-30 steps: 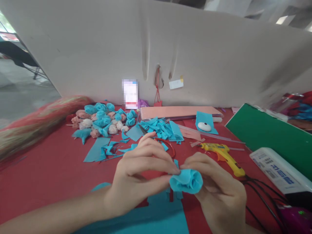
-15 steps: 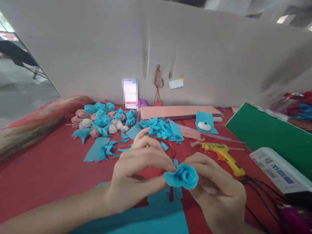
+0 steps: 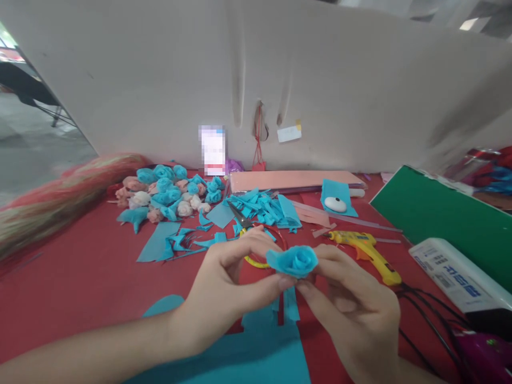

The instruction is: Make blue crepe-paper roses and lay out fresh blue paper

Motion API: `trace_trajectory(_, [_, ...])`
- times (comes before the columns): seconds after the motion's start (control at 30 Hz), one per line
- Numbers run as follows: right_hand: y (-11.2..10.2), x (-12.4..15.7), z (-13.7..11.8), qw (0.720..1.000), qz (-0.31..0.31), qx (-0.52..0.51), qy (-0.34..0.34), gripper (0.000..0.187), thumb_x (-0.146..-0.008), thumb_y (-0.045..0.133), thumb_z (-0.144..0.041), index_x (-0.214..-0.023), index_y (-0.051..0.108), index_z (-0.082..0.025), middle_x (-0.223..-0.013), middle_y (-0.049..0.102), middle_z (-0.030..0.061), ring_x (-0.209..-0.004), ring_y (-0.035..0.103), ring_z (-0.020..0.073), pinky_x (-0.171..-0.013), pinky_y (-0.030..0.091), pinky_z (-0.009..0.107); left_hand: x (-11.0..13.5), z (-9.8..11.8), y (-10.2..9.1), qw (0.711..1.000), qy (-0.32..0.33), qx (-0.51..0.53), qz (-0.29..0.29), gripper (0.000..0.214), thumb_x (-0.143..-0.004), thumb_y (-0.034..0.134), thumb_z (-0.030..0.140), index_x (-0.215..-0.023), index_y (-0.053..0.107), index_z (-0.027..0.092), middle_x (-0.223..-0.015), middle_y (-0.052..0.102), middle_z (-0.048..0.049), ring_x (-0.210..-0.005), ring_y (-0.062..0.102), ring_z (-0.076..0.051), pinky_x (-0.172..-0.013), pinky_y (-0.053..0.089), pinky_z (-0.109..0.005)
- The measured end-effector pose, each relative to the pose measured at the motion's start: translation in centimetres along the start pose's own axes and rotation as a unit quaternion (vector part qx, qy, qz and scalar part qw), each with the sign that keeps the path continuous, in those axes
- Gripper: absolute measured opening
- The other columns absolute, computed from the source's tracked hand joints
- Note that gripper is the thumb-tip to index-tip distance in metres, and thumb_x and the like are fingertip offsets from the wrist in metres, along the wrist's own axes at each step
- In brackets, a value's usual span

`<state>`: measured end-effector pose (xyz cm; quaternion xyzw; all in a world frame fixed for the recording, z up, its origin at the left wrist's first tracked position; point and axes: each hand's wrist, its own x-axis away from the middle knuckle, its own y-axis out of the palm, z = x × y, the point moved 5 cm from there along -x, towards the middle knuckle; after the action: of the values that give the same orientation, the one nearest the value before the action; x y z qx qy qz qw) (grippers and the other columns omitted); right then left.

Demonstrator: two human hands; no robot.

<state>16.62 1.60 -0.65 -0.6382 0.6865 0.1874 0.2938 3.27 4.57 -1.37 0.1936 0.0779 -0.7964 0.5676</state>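
Both my hands hold one small blue paper rose [image 3: 293, 260] above the red table [image 3: 80, 266]. My left hand [image 3: 228, 282] pinches its left side and base with thumb and fingers. My right hand [image 3: 356, 314] grips it from the right and beneath, fingers curled. The rose faces up with its spiral centre showing. Under my hands lies a blue paper sheet [image 3: 256, 352] with cut slits. Scissors [image 3: 250, 234] with red and yellow handles lie just behind my left hand.
A pile of finished blue, pink and white paper roses [image 3: 168, 194] sits at back left, blue paper scraps [image 3: 264, 208] in the middle. A yellow glue gun [image 3: 368, 250] lies right of my hands, with black cables [image 3: 428, 320]. A green board [image 3: 444, 218] and white box [image 3: 452, 272] stand right.
The rose has been turned from facing me on its side to facing upward and lifted slightly. My fingers shifted from its rim to its base.
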Motion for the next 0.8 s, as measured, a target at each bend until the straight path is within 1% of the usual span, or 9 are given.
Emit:
trace_trajectory(0.1, [-0.03, 0.05, -0.04, 1.0, 0.004, 0.013, 0.005, 0.028, -0.069, 0.061, -0.003, -0.083, 0.066, -0.026, -0.072, 0.061, -0.0022, -0.064, 0.058, 0.0107, -0.052, 0.049, 0.018, 0.03, -0.27, 0.02, 1.0, -0.016, 0.011, -0.005, 0.005, -0.069, 0.068, 0.015, -0.07, 0.064, 0.019, -0.067, 0.062, 0.0009, -0.07, 0.055, -0.014, -0.072, 0.043, -0.029])
trace_trajectory(0.27, [0.13, -0.05, -0.01, 1.0, 0.01, 0.026, 0.01, 0.023, -0.069, 0.059, -0.003, -0.08, 0.065, -0.023, -0.071, 0.061, -0.0005, -0.065, 0.06, 0.0126, -0.05, 0.05, 0.02, -0.15, -0.2, -0.2, 0.999, 0.0, -0.034, 0.011, 0.002, -0.069, 0.068, 0.018, -0.07, 0.066, 0.019, -0.068, 0.062, 0.0001, -0.07, 0.056, -0.016, -0.074, 0.043, -0.032])
trace_trajectory(0.43, [0.26, -0.11, 0.27, 0.999, 0.0, 0.023, 0.022, 0.02, -0.069, 0.061, -0.006, -0.08, 0.064, -0.023, -0.072, 0.06, -0.0008, -0.064, 0.058, 0.0119, -0.048, 0.048, 0.02, -0.12, -0.13, -0.23, 0.999, 0.012, -0.037, 0.017, 0.002, -0.07, 0.068, 0.018, -0.07, 0.066, 0.019, -0.066, 0.061, -0.0003, -0.069, 0.056, -0.016, -0.073, 0.043, -0.032])
trace_trajectory(0.6, [0.06, 0.09, 0.28, 1.0, 0.002, 0.02, 0.017, 0.021, -0.069, 0.061, -0.005, -0.08, 0.063, -0.023, -0.072, 0.059, -0.0016, -0.069, 0.059, 0.0117, -0.052, 0.048, 0.018, 0.0, -0.18, -0.07, 0.999, 0.02, -0.045, -0.006, 0.003, -0.072, 0.066, 0.018, -0.07, 0.064, 0.017, -0.069, 0.062, -0.0021, -0.071, 0.056, -0.017, -0.072, 0.044, -0.032])
trace_trajectory(0.7, [-0.08, 0.04, 0.4, 1.0, -0.007, 0.001, 0.013, 0.022, -0.07, 0.061, -0.004, -0.082, 0.063, -0.023, -0.074, 0.059, -0.0012, -0.066, 0.057, 0.0108, -0.053, 0.049, 0.02, 0.04, -0.08, 0.06, 0.997, 0.031, -0.067, -0.028, 0.002, -0.073, 0.065, 0.017, -0.074, 0.063, 0.018, -0.07, 0.062, -0.0013, -0.072, 0.057, -0.016, -0.076, 0.043, -0.032])
trace_trajectory(0.8, [-0.19, -0.35, 0.48, 0.999, -0.036, -0.034, -0.002, 0.023, -0.071, 0.06, -0.003, -0.083, 0.063, -0.023, -0.076, 0.059, -0.0015, -0.062, 0.055, 0.0088, -0.051, 0.048, 0.019, -0.04, 0.47, 0.1, 0.992, 0.067, -0.096, -0.047, 0.013, -0.071, 0.066, 0.017, -0.083, 0.062, 0.02, -0.074, 0.062, -0.0009, -0.074, 0.056, -0.016, -0.077, 0.042, -0.032])
